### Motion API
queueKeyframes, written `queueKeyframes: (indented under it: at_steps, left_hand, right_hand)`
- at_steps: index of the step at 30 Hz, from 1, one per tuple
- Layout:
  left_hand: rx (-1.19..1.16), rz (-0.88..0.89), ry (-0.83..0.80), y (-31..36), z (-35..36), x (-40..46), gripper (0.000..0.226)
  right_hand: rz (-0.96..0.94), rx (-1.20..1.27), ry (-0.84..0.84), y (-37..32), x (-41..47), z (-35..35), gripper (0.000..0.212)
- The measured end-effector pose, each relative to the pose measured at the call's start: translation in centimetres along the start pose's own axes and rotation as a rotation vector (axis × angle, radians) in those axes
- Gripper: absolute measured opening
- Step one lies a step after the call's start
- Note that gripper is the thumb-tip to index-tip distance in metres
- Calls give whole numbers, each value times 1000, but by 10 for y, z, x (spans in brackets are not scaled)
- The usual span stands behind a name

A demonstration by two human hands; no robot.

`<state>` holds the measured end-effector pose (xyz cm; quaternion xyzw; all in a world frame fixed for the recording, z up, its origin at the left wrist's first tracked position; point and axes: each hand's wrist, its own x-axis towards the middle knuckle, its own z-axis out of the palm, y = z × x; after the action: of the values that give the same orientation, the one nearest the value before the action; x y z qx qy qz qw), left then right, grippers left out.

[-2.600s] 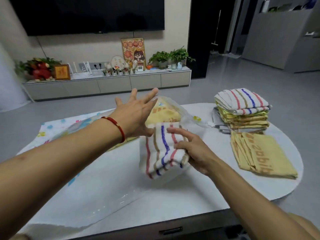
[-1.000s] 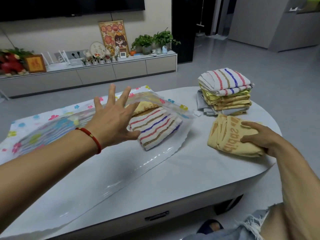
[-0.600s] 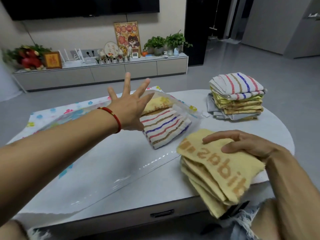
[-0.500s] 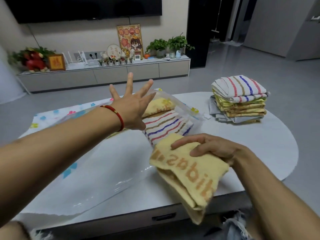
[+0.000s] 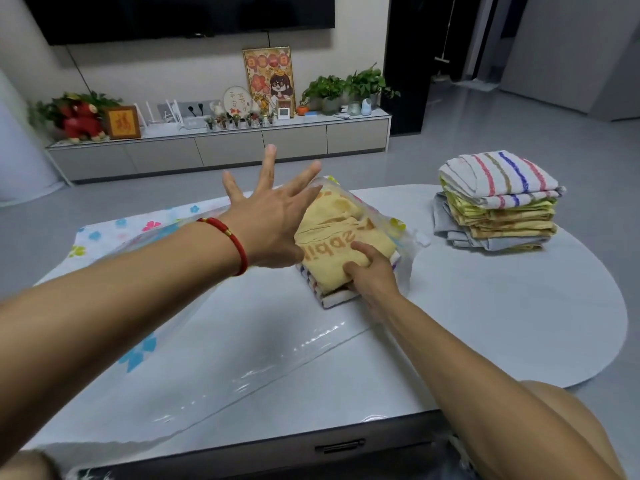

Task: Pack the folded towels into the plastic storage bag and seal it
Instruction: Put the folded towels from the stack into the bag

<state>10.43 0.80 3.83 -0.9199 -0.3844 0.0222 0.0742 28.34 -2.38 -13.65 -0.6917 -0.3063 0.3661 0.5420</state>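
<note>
A clear plastic storage bag (image 5: 221, 351) with flower prints lies flat across the white table (image 5: 502, 323). My left hand (image 5: 273, 220), fingers spread, lifts the bag's upper layer at its mouth. My right hand (image 5: 372, 271) reaches into the bag and grips a folded yellow towel (image 5: 332, 251) with orange letters, which rests on a striped towel (image 5: 332, 296) inside. Another yellow towel (image 5: 332, 206) lies deeper in the bag. A stack of folded towels (image 5: 498, 202), striped on top, stands at the table's far right.
The table's rounded edge runs along the right, and a drawer handle (image 5: 339, 446) shows at its front. A low TV cabinet (image 5: 221, 150) with plants and ornaments stands against the far wall across grey floor.
My right hand picked the yellow towel up from the table's right side, carried it left and pushed it into the bag onto the striped towel. My left hand kept the bag's mouth lifted.
</note>
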Motion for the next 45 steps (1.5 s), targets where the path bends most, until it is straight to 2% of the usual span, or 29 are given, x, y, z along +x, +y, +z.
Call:
queueKeyframes:
  at_steps: [6,10,12,14,17,20,21,24,27,32,36,39,42,45]
  left_hand:
    - [5,5,47,2,3,4,103]
    - [-2,-1,63,3,5,3,99]
    - [-1,2,67,5,6,4,98]
    - [-4,8,78,6,6,5,97]
    - [-12,9,96,5,6,6,96]
    - [-4,23,130,3,8,5,95]
    - [-4,28,135,2,8,4,95]
    - [-4,34,135,2,7,3,93]
    - [5,24,125,5,8,3,93]
    - [-6,16,140,7,10,7,94]
    - [-12,12,159,9,11,10,91]
    - [-15,22,160,12,13,12,87]
    - [-8,41,166,17,13,17,77]
    - [36,82,191,20,16,21,68]
  right_hand:
    - [-68,-37,-67,-6,-3,-11,61]
    - [-14,63,-228,-2,-3,-19,72]
    - [-18,-11,-253,-1,-5,-27,81]
    - [-69,-147,-264,-2,-6,-36,84]
    - [-173,-381,-266,-5,-7,-48,77]
    - [-431,-447,-215,-7,-5,-41,68]
    - [-447,-446,-187,-7,-4,-37,67]
    - [-219,-420,-145,-5,-2,-32,76]
    - [-31,-286,-141,-4,3,-32,75]
    - [-21,-180,-194,-6,-4,-35,85]
    - [29,-139,-324,-9,-12,-45,92]
    - [-10,-271,-370,-17,-25,-52,77]
    - [-125,-650,-314,-38,-38,-74,55]
    - [-164,-685,-142,-60,-40,-120,27]
